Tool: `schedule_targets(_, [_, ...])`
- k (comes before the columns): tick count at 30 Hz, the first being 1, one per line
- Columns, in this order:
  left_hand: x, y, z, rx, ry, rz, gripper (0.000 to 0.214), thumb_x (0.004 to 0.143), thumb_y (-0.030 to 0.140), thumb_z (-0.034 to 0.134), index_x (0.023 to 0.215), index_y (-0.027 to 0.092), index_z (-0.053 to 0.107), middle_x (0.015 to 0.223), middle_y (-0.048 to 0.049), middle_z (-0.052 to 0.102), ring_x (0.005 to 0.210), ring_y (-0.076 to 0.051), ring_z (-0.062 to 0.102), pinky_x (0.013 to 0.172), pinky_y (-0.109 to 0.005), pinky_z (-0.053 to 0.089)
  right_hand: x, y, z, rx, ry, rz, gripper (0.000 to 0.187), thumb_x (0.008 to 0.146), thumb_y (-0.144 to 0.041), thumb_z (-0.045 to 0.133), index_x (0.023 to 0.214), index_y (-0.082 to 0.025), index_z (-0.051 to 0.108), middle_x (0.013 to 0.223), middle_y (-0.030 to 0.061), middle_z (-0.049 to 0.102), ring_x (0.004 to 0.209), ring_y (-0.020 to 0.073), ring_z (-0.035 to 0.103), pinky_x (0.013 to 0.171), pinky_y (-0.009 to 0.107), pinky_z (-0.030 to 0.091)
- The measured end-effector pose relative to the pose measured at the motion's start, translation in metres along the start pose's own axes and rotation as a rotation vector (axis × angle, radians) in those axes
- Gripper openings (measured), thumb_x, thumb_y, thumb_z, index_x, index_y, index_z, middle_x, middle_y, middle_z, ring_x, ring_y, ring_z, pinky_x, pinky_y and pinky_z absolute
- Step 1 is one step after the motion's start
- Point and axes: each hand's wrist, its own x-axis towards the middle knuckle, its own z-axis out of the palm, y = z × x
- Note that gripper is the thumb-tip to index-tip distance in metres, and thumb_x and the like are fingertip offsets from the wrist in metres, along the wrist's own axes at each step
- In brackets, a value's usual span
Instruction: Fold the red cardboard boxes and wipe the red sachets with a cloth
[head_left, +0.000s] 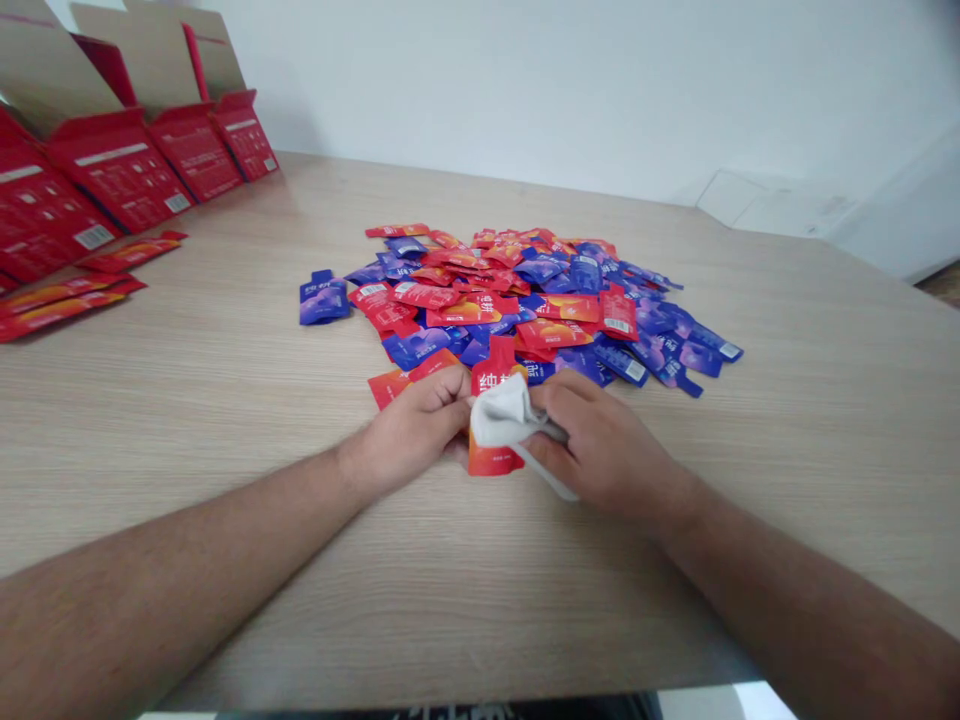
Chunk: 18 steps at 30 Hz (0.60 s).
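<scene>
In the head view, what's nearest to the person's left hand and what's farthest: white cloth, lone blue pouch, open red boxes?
1. White cloth: beside the left hand, to its right.
2. Lone blue pouch: farther back, left of the pile.
3. Open red boxes: far back-left on the table.

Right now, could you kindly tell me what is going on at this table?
A person is working at a wooden table with bare hands. The left hand holds a red pouch at its edge, while the right hand presses a white cloth over its front. Just beyond the hands lies a pile of red and blue pouches. Open red boxes stand at the far left.
</scene>
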Motion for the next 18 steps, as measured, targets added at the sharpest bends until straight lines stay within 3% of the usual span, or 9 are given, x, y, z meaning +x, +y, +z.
schedule_targets(3, [-0.0003,0.0000,-0.0006,0.025,-0.020,0.013,0.033,0.095,0.043,0.075,0.087,0.019,0.054,0.074,0.0034,0.058,0.060,-0.009,0.052,0.053,-0.019,0.043,-0.0003,-0.0010,0.0000,0.012,-0.071,-0.049,0.016,0.102,-0.021,0.067,0.118,-0.019,0.064,0.116,0.0102,0.069,0.103,0.0285,0.068,0.087,0.042,0.058])
schedule_targets(7, [-0.0008,0.0009,-0.0005,0.005,-0.009,-0.030,0.034,0.093,0.043,0.077,0.087,0.020,0.052,0.074,0.0042,0.057,0.061,-0.010,0.055,0.055,-0.020,0.047,0.0002,0.0008,-0.0013,-0.029,0.094,0.048,0.011,0.103,-0.024,0.068,0.112,-0.019,0.064,0.110,0.0110,0.069,0.102,0.0291,0.067,0.086,0.042,0.057])
schedule_targets(12, [-0.0010,0.0022,-0.0016,0.036,-0.064,-0.009,0.038,0.093,0.048,0.078,0.087,0.019,0.054,0.072,0.0040,0.056,0.059,-0.009,0.049,0.052,-0.019,0.042,-0.0005,-0.0011,-0.0008,0.019,-0.071,-0.039,0.013,0.104,-0.025,0.066,0.116,-0.021,0.064,0.114,0.0096,0.069,0.103,0.0270,0.067,0.088,0.040,0.057])
schedule_targets(16, [-0.0005,0.0033,-0.0025,0.038,-0.072,-0.052,0.040,0.091,0.049,0.079,0.089,0.020,0.052,0.076,0.0032,0.059,0.064,-0.011,0.057,0.056,-0.021,0.050,0.0004,0.0042,-0.0016,-0.025,0.141,0.077,0.014,0.105,-0.030,0.067,0.113,-0.020,0.064,0.108,0.0102,0.069,0.100,0.0284,0.066,0.086,0.040,0.056])
schedule_targets(18, [0.0000,0.0043,-0.0026,0.047,-0.084,-0.043,0.038,0.092,0.048,0.077,0.088,0.020,0.052,0.076,0.0033,0.059,0.063,-0.010,0.057,0.056,-0.021,0.050,0.0004,0.0047,-0.0023,-0.006,0.137,0.056,0.014,0.105,-0.030,0.066,0.114,-0.020,0.064,0.108,0.0099,0.069,0.100,0.0283,0.066,0.086,0.040,0.055])
